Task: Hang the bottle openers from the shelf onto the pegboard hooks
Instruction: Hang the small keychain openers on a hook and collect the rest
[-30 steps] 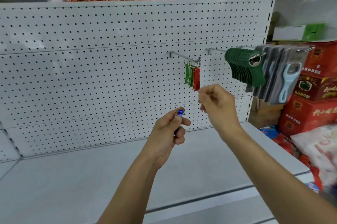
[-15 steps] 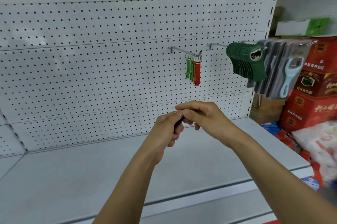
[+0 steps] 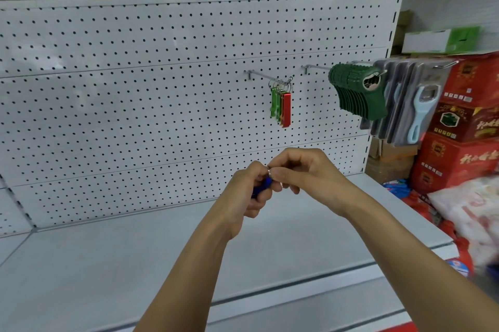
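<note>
A blue bottle opener [image 3: 263,186] with a metal key ring sits in my left hand [image 3: 249,191], whose fingers curl round its body. My right hand [image 3: 305,172] meets it from the right and pinches the ring at the opener's top end. Both hands hover above the white shelf [image 3: 108,264], in front of the pegboard [image 3: 135,88]. Higher up, a metal hook [image 3: 260,76] carries several green and red openers [image 3: 282,107] hanging by their rings.
A second hook [image 3: 316,67] to the right holds a thick stack of green openers [image 3: 359,94], with carded blue-handled openers [image 3: 415,104] beside it. Red boxes [image 3: 464,126] and bagged goods [image 3: 469,212] crowd the right side past the shelf end.
My right hand came down and left from near the hanging openers to meet my left hand, and now pinches the ring of the blue opener. The left hand stayed about where it was.
</note>
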`<state>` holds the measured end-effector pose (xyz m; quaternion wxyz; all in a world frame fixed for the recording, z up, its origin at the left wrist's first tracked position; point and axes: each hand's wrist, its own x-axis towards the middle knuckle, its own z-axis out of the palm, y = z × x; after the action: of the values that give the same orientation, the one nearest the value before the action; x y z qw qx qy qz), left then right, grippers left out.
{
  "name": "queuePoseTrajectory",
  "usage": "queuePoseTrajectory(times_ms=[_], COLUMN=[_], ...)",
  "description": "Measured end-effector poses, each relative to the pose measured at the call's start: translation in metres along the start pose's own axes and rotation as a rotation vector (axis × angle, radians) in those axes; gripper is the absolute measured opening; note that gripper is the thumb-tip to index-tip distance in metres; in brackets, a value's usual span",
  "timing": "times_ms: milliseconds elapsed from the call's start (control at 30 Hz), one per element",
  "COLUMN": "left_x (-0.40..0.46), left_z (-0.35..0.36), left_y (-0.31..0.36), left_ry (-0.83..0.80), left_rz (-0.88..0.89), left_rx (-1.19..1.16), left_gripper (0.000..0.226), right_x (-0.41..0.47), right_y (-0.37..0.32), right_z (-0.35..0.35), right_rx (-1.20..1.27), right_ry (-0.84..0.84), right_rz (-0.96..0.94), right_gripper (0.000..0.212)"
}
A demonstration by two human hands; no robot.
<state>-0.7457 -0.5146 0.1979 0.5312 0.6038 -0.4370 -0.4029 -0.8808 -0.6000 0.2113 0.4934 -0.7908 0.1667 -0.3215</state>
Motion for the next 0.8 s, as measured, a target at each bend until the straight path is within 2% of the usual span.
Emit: queuePoseTrajectory(times_ms=[233, 367, 467, 600, 800], left_x=[0.001, 0.003, 0.003, 0.006, 0.008], left_z=[0.009, 0.012, 0.013, 0.015, 0.023], left_y=[0.001, 0.002, 0.003, 0.005, 0.009], left_ry=[-0.154, -0.229, -0.155, -0.015, -0.009], left_rz=[0.027, 0.08, 0.181, 0.294, 0.338], left_rx=[-0.104, -0.187, -0.111, -0.045, -0.001], left_gripper=[0.038, 0.042, 0.032, 0.022, 0.036], right_x=[0.0, 0.006, 0.01, 0.013, 0.025], right_y=[-0.002, -0.006, -0.011, -0.017, -0.031], right_z=[-0.006, -0.015, -0.023, -0.027, -0.032], right_rx=[0.169, 0.457, 0.541, 0.575, 0.564], right_ry=[0.036, 0.048, 0.114, 0.148, 0.162], right_rz=[0.076, 0.196, 0.238, 0.23, 0.085], right_gripper=[0.01, 0.013, 0.024, 0.02, 0.012])
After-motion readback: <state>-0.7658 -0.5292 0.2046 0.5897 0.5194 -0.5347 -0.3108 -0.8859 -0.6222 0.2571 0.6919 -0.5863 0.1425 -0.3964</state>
